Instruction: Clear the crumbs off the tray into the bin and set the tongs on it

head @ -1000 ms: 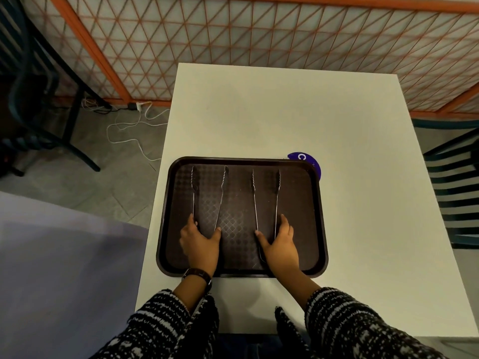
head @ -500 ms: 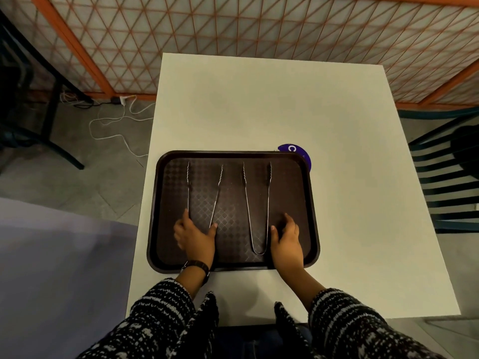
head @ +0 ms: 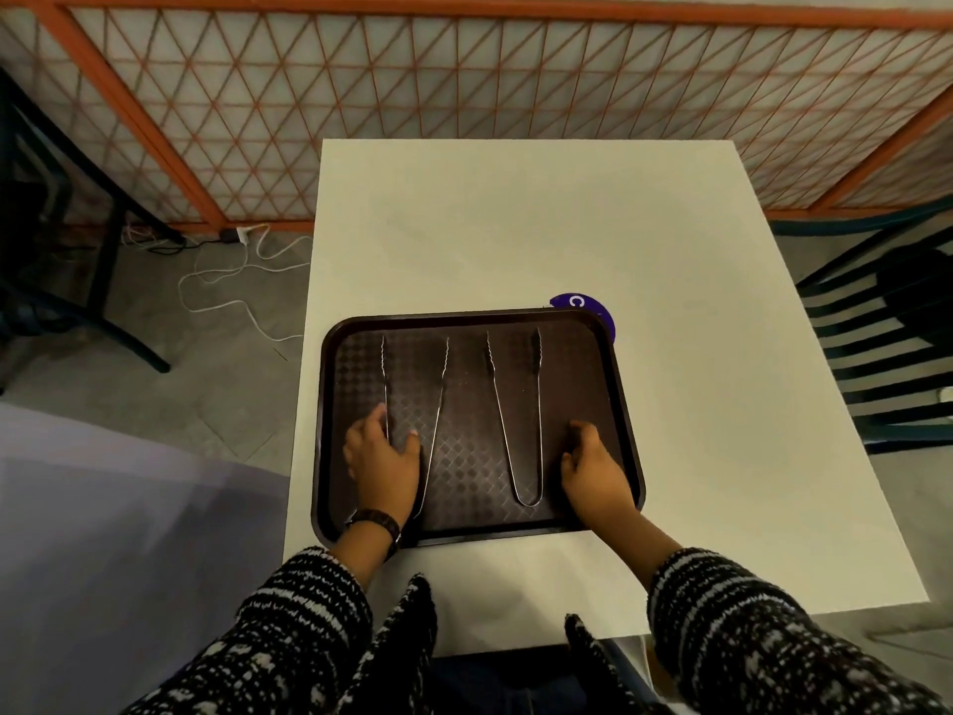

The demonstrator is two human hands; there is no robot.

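A dark brown tray (head: 582, 374) lies on the near left part of a white table (head: 515, 224). Two metal tongs lie on it side by side, tips pointing away from me. My left hand (head: 381, 464) rests flat over the hinge end of the left tongs (head: 441, 384), covering the near part of its left arm, thumb between the two arms. My right hand (head: 593, 469) rests on the tray just right of the right tongs (head: 539, 405), fingers loosely curled, holding nothing. No crumbs or bin are visible.
A round purple sticker (head: 593, 304) peeks out behind the tray's far right corner. An orange lattice screen (head: 464, 69) stands behind the table. A dark slatted chair (head: 887, 353) is at the right. White cable (head: 227, 281) lies on the floor at left.
My right hand has come off the right tongs and shifted to the right onto the bare tray. My left hand stays on the left tongs. The view has tilted down slightly.
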